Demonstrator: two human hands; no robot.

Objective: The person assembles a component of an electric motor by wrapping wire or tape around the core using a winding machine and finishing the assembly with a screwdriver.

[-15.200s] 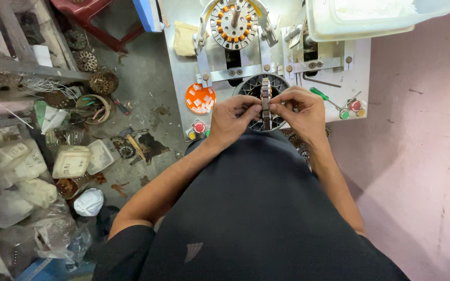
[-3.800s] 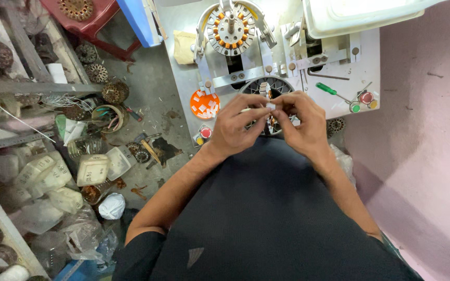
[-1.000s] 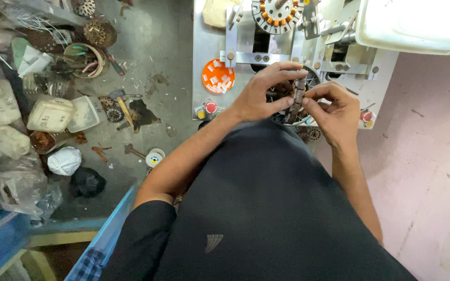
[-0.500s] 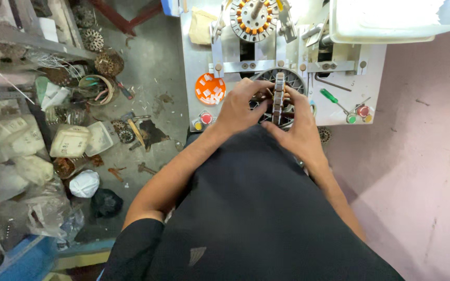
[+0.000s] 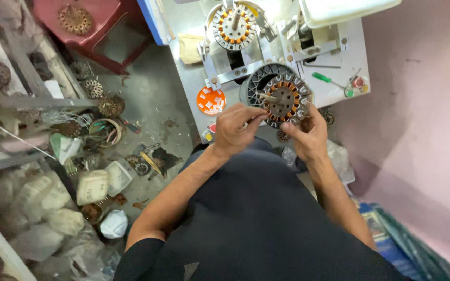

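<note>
White desk (image 5: 194, 78) below, my left hand (image 5: 234, 130) and right hand (image 5: 307, 136) grip clamped on the stator (image 5: 282, 100) rim: heavy, rigid, its copper windings seem fragile.

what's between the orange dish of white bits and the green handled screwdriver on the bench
In the head view, the round wound stator lies between the orange dish and the screwdriver, with both hands at its lower edge.

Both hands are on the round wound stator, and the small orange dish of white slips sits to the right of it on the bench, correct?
Not quite: in the head view the small orange dish of white slips sits left of the round wound stator. The left hand and right hand do hold it.
</note>
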